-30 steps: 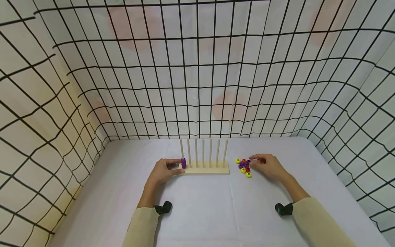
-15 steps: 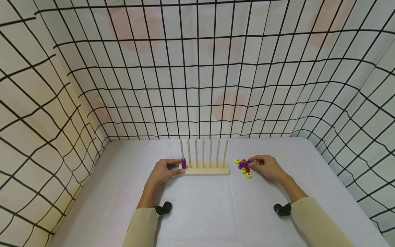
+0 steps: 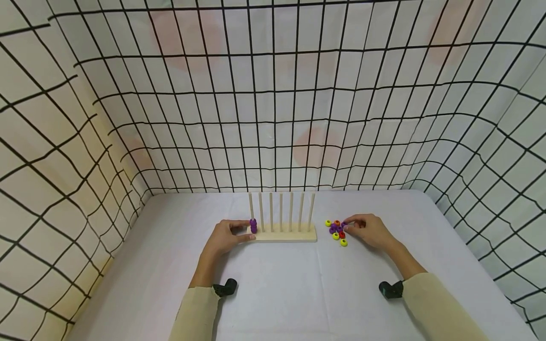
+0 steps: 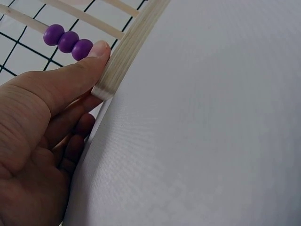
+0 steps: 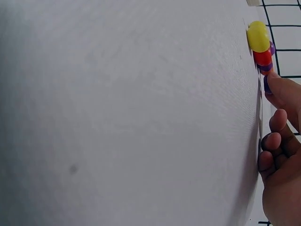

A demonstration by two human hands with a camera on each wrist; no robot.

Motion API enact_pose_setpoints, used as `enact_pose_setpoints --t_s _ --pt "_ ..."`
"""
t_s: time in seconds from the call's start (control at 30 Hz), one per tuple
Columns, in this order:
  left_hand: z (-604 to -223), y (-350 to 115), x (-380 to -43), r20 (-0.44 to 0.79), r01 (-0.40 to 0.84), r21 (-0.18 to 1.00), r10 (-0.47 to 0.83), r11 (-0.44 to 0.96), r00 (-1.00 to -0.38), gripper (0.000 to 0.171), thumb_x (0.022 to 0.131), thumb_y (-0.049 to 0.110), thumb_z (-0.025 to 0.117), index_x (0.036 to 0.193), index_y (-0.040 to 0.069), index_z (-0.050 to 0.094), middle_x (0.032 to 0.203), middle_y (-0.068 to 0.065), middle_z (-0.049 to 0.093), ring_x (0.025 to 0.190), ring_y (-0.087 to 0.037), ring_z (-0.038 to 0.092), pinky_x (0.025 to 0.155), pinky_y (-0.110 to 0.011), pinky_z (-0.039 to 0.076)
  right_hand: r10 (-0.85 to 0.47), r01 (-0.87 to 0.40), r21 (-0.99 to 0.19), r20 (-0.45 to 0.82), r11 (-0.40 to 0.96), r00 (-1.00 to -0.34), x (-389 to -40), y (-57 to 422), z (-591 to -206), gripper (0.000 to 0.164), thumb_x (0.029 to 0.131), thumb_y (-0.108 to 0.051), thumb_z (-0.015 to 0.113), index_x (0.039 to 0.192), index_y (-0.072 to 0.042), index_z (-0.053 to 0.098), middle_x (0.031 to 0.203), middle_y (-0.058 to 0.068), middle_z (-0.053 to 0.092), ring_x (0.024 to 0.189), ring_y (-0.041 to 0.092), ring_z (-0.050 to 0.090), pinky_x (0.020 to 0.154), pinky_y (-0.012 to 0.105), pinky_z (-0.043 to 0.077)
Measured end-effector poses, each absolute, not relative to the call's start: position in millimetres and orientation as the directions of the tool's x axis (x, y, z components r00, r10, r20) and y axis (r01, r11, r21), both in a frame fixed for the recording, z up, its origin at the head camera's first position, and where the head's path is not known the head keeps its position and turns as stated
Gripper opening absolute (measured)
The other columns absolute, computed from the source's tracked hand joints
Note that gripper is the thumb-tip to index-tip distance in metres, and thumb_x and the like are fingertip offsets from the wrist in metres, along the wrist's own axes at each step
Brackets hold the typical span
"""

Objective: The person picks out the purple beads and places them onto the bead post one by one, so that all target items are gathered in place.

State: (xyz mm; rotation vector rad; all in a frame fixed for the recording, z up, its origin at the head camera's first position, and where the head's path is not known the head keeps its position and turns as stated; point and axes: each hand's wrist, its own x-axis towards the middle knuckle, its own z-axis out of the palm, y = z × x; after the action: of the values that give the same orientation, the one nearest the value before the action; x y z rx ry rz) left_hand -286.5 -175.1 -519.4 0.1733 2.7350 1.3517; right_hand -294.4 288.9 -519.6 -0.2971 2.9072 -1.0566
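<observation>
A wooden peg stand (image 3: pixel 283 234) with a row of upright pegs sits on the table. Its leftmost peg carries three purple beads (image 4: pixel 68 41), stacked at the bottom. My left hand (image 3: pixel 224 235) grips the left end of the base, thumb on the front edge and fingers behind. To the right of the stand lies a loose cluster of purple, red, orange and yellow beads (image 3: pixel 335 236). My right hand (image 3: pixel 370 230) is at the cluster's right side, pinching a purple bead (image 5: pixel 267 84) between thumb and forefinger; its other fingers are loosely curled. The forefinger's tip is hidden in the right wrist view.
A white cloth covers the table (image 3: pixel 277 293). White walls with a black grid (image 3: pixel 273 109) enclose it at the back and both sides. Black wrist cameras (image 3: pixel 226 287) stick out inward from both sleeves.
My right thumb and forefinger have drawn together on the purple bead at the cluster's edge. The left hand, the stand and the other beads stay in place.
</observation>
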Motion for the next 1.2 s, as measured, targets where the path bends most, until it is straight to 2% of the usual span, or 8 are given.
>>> enact_pose_setpoints --t_s 0.47,0.73,1.2 --pt "-517 -174 -285 -0.034 0.058 0.802 0.142 0.594 -0.989 0.053 0.078 0.039 0.091 0.126 0.023 0.076 0.136 -0.007 0.07 0.136 -0.031 0.058 0.117 -0.054 0.041 -0.172 -0.156 -0.61 0.033 0.777 -0.985 -292 288 -508 0.028 0.097 -0.03 0.073 0.119 -0.012 0.076 0.082 0.001 0.055 0.077 0.019 0.048 0.063 0.027 0.038" --pt "-519 -174 -286 -0.037 0.053 0.8 0.137 0.597 -0.99 0.054 0.077 0.039 0.091 0.126 0.024 0.076 0.135 -0.007 0.07 0.135 -0.031 0.059 0.117 -0.054 0.042 -0.187 -0.18 -0.635 0.056 0.751 -0.981 -290 279 -484 0.028 0.097 -0.032 0.074 0.118 -0.014 0.076 0.083 0.003 0.054 0.077 0.02 0.048 0.058 0.025 0.038" --pt "-517 -174 -285 -0.007 0.088 0.796 0.154 0.599 -0.988 0.053 0.078 0.039 0.091 0.126 0.023 0.076 0.136 -0.007 0.07 0.137 -0.032 0.057 0.117 -0.054 0.041 -0.216 -0.231 -0.627 0.101 0.744 -0.971 -289 264 -439 0.031 0.097 -0.037 0.072 0.119 -0.015 0.075 0.085 0.004 0.053 0.081 0.022 0.049 0.062 0.025 0.04"
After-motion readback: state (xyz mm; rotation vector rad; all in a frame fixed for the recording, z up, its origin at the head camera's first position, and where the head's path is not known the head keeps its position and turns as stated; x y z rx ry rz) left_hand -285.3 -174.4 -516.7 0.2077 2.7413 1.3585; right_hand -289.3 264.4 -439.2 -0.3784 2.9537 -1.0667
